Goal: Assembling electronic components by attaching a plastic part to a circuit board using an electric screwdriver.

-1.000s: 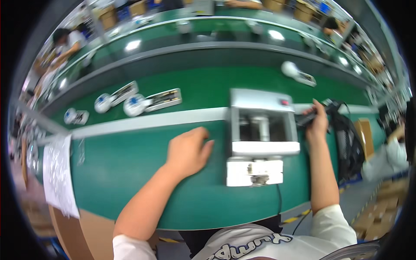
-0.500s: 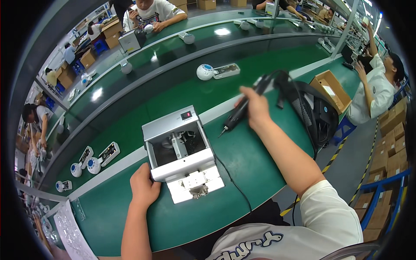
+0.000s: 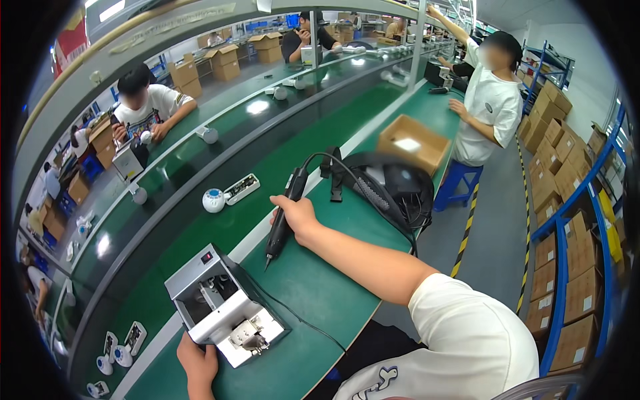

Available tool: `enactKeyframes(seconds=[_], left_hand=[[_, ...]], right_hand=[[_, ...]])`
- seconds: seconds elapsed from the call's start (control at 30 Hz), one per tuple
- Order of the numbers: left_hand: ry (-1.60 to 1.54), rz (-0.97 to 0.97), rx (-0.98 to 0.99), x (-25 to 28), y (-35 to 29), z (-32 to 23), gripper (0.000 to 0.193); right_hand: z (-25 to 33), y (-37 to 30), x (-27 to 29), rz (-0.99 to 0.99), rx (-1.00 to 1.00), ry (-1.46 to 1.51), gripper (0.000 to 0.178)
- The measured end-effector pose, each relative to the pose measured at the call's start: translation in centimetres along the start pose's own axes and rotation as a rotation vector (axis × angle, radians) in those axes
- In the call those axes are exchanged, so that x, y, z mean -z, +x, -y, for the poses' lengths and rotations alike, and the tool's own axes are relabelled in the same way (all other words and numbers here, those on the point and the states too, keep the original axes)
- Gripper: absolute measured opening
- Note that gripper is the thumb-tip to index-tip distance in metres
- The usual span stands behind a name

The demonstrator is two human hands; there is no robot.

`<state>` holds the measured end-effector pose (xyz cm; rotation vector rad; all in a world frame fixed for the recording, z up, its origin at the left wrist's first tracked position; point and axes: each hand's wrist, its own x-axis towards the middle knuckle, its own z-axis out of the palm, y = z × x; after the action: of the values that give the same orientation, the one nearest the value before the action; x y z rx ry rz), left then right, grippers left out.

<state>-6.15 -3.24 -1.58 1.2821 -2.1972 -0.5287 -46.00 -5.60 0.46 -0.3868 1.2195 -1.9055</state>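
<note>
My right hand point(image 3: 297, 215) grips a black electric screwdriver point(image 3: 283, 219) with its tip pointing down at the green bench point(image 3: 320, 293), a little right of a grey metal box-shaped machine point(image 3: 217, 303). A black cable runs from the screwdriver's top back to a black bag point(image 3: 393, 190). My left hand point(image 3: 197, 360) rests against the near left corner of the machine. A small part lies on the machine's white front plate point(image 3: 248, 339).
A white round device with a flat white unit point(image 3: 227, 195) lies on the green belt beyond. An open cardboard box point(image 3: 412, 143) stands farther along the bench. A person in white point(image 3: 490, 100) stands at the right. Other people sit across the line. Stacked cartons point(image 3: 573, 267) line the right aisle.
The view has swung right. My right hand has brought the screwdriver in from beside the bag, closer to the machine. My left hand has slid from the bench to the machine's near corner.
</note>
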Motion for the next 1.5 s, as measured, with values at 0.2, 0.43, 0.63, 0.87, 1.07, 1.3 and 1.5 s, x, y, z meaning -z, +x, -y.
enactKeyframes(seconds=[0.2, 0.43, 0.63, 0.87, 1.07, 1.3, 1.5], left_hand=[[0.004, 0.012, 0.072, 0.7, 0.0, -0.8, 0.025], [0.179, 0.067, 0.028, 2.2, 0.3, -1.5, 0.023], [0.100, -0.004, -0.123, 2.1, -0.7, 0.4, 0.025], [0.065, 0.014, -0.097, 1.9, -1.5, 0.5, 0.026], [0.071, 0.003, -0.090, 1.9, -1.2, 0.9, 0.027], [0.054, -0.106, -0.008, 2.0, -1.2, -0.2, 0.026], [-0.295, -0.449, -0.036, 3.1, -1.0, 1.3, 0.021]], right_hand=[[-0.2, 0.4, -0.3, -0.024, -0.021, -0.033, 0.026], [-1.6, 1.0, -0.3, -0.022, 0.005, -0.137, 0.020], [-2.1, 4.7, 2.0, 0.097, -0.024, -0.053, 0.023], [-2.3, 4.7, 2.1, 0.125, -0.066, -0.009, 0.024], [-2.2, 5.3, 2.0, 0.129, -0.076, -0.031, 0.024], [-2.2, 7.5, 3.8, 0.160, -0.078, -0.006, 0.023], [-2.4, 7.0, 3.2, 0.149, -0.087, -0.037, 0.022]])
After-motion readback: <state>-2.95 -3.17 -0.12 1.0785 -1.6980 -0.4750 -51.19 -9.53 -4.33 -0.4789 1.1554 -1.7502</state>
